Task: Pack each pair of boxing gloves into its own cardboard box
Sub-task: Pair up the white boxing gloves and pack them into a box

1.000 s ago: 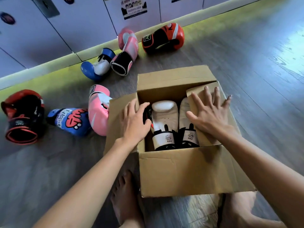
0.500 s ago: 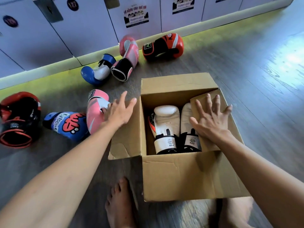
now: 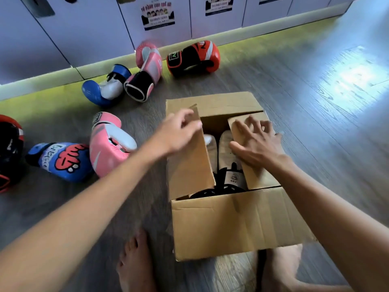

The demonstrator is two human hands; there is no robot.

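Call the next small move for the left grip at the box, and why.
Probably fold the left flap down flat over the white gloves. The left grip holds that flap half raised, the right grip presses the right flap down, and the gloves sit inside the cardboard box, so only closing seems left.

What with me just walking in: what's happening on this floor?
A person is packing boxing gloves. Their left hand holds the left flap of the cardboard box, half-raised; the right hand presses the right flap down over the white gloves inside. Loose on the floor lie pink gloves, blue gloves and red gloves.
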